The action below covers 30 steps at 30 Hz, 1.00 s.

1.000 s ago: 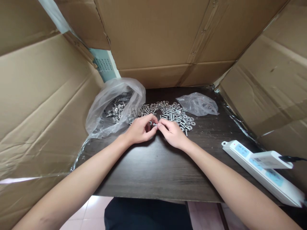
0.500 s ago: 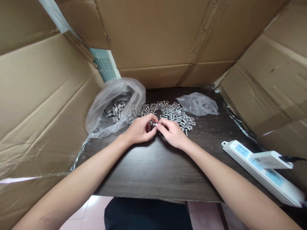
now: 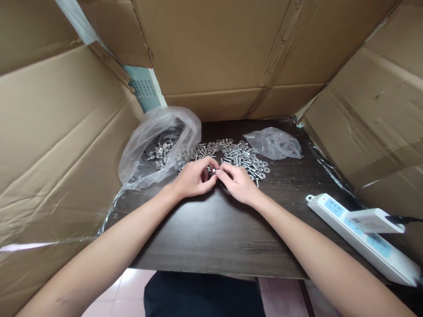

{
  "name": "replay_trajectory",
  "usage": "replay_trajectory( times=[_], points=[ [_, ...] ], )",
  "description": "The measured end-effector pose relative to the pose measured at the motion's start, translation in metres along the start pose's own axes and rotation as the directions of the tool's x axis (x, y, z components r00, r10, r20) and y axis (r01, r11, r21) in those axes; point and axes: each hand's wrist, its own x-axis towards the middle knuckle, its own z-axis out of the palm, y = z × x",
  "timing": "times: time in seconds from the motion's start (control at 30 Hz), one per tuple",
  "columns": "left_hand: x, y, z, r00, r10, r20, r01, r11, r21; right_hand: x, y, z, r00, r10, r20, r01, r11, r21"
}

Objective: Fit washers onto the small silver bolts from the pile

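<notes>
My left hand and my right hand meet at the middle of the table, fingertips almost touching. Between them is a small silver bolt, pinched from both sides; a nut or washer seems to sit on it, but the fingers hide most of it. Just beyond my hands spreads a loose pile of bolts, nuts and washers. On the left, an open clear plastic bag holds more metal fasteners.
A second, crumpled plastic bag lies behind the pile on the right. Along the right edge of the dark table is a white power strip with a plugged-in adapter. Cardboard walls enclose the left, back and right.
Both hands stay in nearly the same place, with only slight finger movement around the bolt. Nothing else has visibly moved.
</notes>
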Motion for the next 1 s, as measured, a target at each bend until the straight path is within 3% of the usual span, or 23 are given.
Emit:
replay_trajectory(
  times=[0.27, 0.67, 1.0],
  points=[
    [-0.0004, -0.0009, 0.0009, 1.000, -0.002, -0.015, 0.002, 1.000, 0.014, 0.0004, 0.0009, 0.0005, 1.000, -0.013, 0.005, 0.013, 1.000, 0.001],
    [-0.0017, -0.0013, 0.0011, 1.000, -0.003, -0.018, 0.003, 1.000, -0.010, 0.0004, 0.0028, 0.0027, 0.991, -0.131, -0.013, 0.130, 0.990, -0.057],
    [-0.0013, -0.0029, 0.0009, 1.000, 0.002, -0.015, -0.002, 1.000, -0.003, 0.0007, 0.0028, 0.0010, 0.999, -0.048, -0.005, 0.048, 0.999, -0.025]
  ],
)
